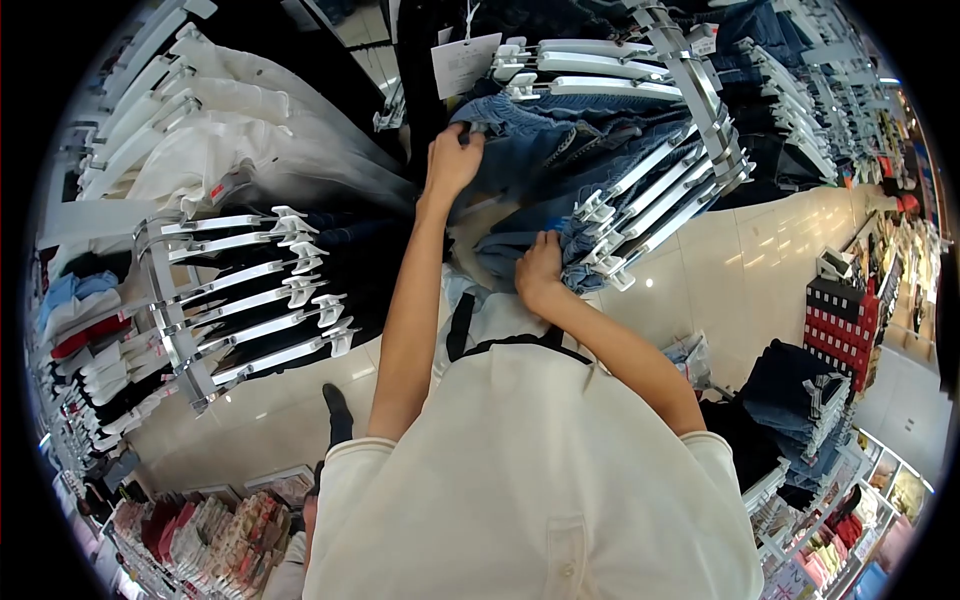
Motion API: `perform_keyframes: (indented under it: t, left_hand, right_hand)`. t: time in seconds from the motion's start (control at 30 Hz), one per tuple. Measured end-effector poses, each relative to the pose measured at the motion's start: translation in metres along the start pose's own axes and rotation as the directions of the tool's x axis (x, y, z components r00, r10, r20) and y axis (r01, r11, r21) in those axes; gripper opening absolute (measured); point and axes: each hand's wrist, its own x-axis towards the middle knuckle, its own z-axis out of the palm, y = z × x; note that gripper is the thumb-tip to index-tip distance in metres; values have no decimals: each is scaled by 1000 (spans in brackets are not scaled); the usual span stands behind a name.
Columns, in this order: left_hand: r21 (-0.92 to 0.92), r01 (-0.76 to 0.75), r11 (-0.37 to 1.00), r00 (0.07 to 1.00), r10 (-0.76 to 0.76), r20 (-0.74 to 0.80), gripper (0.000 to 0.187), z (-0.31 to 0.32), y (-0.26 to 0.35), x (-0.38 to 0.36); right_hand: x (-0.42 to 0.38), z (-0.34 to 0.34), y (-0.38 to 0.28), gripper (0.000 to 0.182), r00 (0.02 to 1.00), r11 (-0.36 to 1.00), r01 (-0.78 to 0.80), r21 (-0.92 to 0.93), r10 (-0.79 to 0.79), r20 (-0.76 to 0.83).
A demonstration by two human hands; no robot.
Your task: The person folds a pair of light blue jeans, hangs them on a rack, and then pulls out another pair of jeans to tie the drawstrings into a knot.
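My left hand is closed on the waistband edge of a pair of blue jeans hanging from the rail ahead. Lower and to the right, my right hand has its fingers curled into the denim of other jeans near the front of the same rack. White clip hangers carry these jeans on a metal rail. The fingertips of my right hand are partly hidden by the cloth. A white paper tag hangs above my left hand.
Black trousers on white hangers hang on the left, with white garments behind them. Folded jeans and red and black boxes stand to the right. Tiled floor shows between the racks.
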Motion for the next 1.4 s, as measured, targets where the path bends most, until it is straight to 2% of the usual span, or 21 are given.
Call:
perform_keyframes:
  t: [0.07, 0.13, 0.17, 0.4, 0.43, 0.47, 0.53, 0.57, 0.6, 0.67, 0.7, 0.73, 0.8, 0.93, 1.1, 1.4]
  left_hand:
    - [3, -32, 999, 999, 32, -42, 48, 1, -1, -8]
    - [-17, -29, 999, 999, 29, 23, 46, -2, 0, -15]
    - [7, 25, 1000, 995, -26, 99, 54, -5, 1, -16]
    - [38, 3, 999, 989, -9, 146, 48, -11, 9, -30]
    - [61, -63, 996, 990, 55, 130, 42, -10, 9, -32]
    - [64, -66, 996, 991, 57, 125, 42, -11, 10, -34]
    - [-82, -179, 980, 964, 192, 182, 33, -11, 15, -40]
    - [-126, -215, 968, 959, 234, 161, 25, -8, 19, -43]
    - [-122, -219, 968, 959, 237, 159, 25, -8, 28, -45]
    - [-183, -399, 899, 909, 414, 53, 22, -10, 45, -51]
    - [-144, -460, 876, 883, 468, 30, 20, -11, 49, -49]
    - [-142, -460, 876, 883, 469, 30, 20, -13, 51, -46]
    - [102, -538, 837, 843, 534, 62, 26, -21, 56, -38]
    - [222, -545, 808, 838, 534, 114, 29, -35, 50, -10]
    - [216, -513, 831, 857, 482, 181, 31, -39, 54, -1]
    - [246, -559, 792, 829, 542, 140, 26, -29, 49, -8]
  right_hand:
    - [2, -1, 0, 36, 1000, 1000, 3, -3, -3, -28]
    - [2, -5, 1, 36, 1000, 1000, 24, -5, -24, -2]
    - [3, -7, 1, 36, 1000, 1000, 27, -5, -27, -5]
    - [2, -12, 1, 36, 999, 999, 43, -21, -42, 15]
    - [2, -13, 1, 36, 999, 999, 43, -28, -42, 11]
    - [3, -14, 2, 36, 999, 999, 43, -29, -43, 5]
    - [6, -13, 1, 36, 999, 999, 36, 7, -37, 36]
    - [7, -12, 1, 36, 999, 999, 37, 7, -37, 31]
    - [8, -11, 2, 36, 999, 999, 37, 12, -38, 35]
    - [7, -11, 2, 37, 998, 999, 40, 19, -40, 39]
    - [7, -12, 3, 37, 998, 999, 41, 19, -41, 38]
    - [7, -12, 4, 37, 998, 999, 42, 20, -42, 39]
    - [7, -9, 4, 37, 999, 999, 40, 20, -41, 27]
    - [5, -2, 2, 36, 998, 1000, 21, 11, -20, -61]
    - [10, -3, 4, 37, 999, 998, 38, 53, -39, 9]
    - [22, 10, -3, 38, 1000, 1000, 1, 2, -1, 5]
